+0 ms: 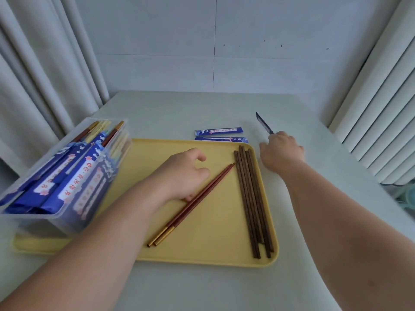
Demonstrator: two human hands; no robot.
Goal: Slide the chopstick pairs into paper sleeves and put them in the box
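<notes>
Red chopstick pair (210, 188) is lying diagonally on the yellow tray (213, 232), unsleeved, gold ends towards the person. The left hand (182, 173) is resting over its middle with fingers loosely curled, the lower edge touching the pair; whether it is actually gripping cannot be told. The right hand (280, 151) is pinching a blue paper sleeve (263, 123) just beyond the tray's right edge, raised off the surface (202, 288). Brown chopsticks (250, 198) are waiting in a bundle along the tray's right side, two spare sleeves (219, 131) are lying behind the tray, and the clear box (67, 176) at left is already holding sleeved pairs. Risks noted: the sleeve mouth is looking flat, so the tips may be catching or creasing the paper; a loose hold may be letting the two sticks splay; the box is sitting tilted and crowded.
</notes>
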